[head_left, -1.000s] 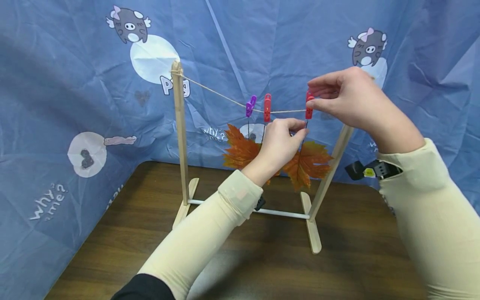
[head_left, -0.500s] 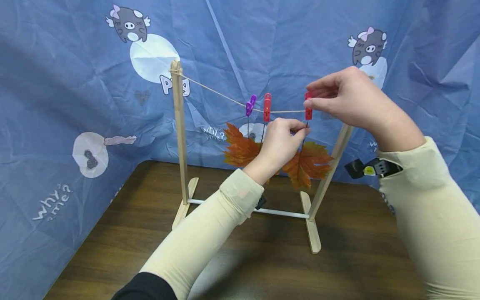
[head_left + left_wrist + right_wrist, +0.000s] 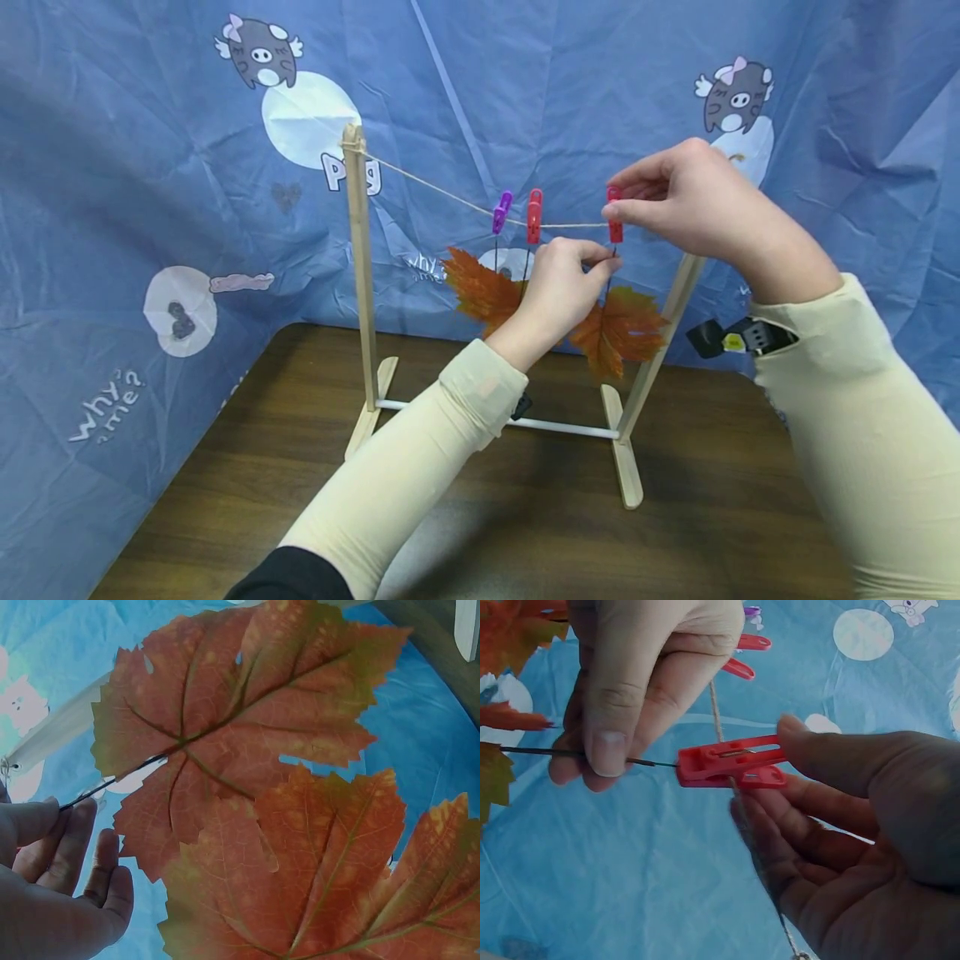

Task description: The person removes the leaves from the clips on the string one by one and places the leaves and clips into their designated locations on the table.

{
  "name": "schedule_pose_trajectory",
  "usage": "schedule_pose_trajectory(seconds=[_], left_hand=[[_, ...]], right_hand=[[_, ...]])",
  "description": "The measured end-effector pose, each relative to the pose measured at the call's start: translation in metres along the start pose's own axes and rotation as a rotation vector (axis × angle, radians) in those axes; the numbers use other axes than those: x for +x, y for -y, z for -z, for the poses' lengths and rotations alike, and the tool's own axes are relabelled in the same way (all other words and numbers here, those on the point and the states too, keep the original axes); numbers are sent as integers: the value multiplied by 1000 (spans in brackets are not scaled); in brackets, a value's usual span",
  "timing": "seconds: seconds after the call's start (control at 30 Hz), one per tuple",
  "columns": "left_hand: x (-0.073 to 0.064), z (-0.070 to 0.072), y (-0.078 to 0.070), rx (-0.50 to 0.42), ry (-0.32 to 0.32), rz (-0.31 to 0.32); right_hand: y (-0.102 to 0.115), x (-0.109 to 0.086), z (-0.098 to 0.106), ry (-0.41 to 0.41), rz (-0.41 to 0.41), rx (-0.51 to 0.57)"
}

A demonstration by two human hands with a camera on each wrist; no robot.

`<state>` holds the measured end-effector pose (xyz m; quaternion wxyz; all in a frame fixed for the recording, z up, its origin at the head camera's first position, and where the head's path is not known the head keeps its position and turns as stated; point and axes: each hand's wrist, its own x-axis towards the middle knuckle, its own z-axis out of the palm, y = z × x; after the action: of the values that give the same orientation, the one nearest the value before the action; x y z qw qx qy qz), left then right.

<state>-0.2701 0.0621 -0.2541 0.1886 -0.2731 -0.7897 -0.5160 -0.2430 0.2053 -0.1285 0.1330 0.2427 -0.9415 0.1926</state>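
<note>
My left hand pinches the dark stem of an orange-green artificial maple leaf between thumb and fingers. The leaf hangs below that hand. My right hand holds the handle end of a red clothespin, thumb on one arm and fingers against the other. The clothespin sits across the string, and the stem's tip meets its nose. To the left, a second red clothespin and a purple clothespin are on the string. Stems run down from both, partly hidden by my left hand, toward orange leaves.
A wooden frame holds the string between its left post and right post, with a white crossbar low down. It stands on a brown wooden table. A blue printed cloth hangs behind.
My right hand and its red clothespin have shifted slightly left and down. The leaf below has swung a little. My left hand keeps its pinch on the stem, almost still.
</note>
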Motion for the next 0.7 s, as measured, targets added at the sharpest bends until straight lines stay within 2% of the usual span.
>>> schedule_pose_trajectory(seconds=[0.13,0.47,0.7], left_hand=[[0,1,0,-3,22,4],[1,0,0,26,2,-23],[0,0,1,53,51,-2]], right_hand=[[1,-1,-2,-33,15,-13],[2,-3,-2,-91,-13,-28],[1,-3,-4,-152,7,-65]])
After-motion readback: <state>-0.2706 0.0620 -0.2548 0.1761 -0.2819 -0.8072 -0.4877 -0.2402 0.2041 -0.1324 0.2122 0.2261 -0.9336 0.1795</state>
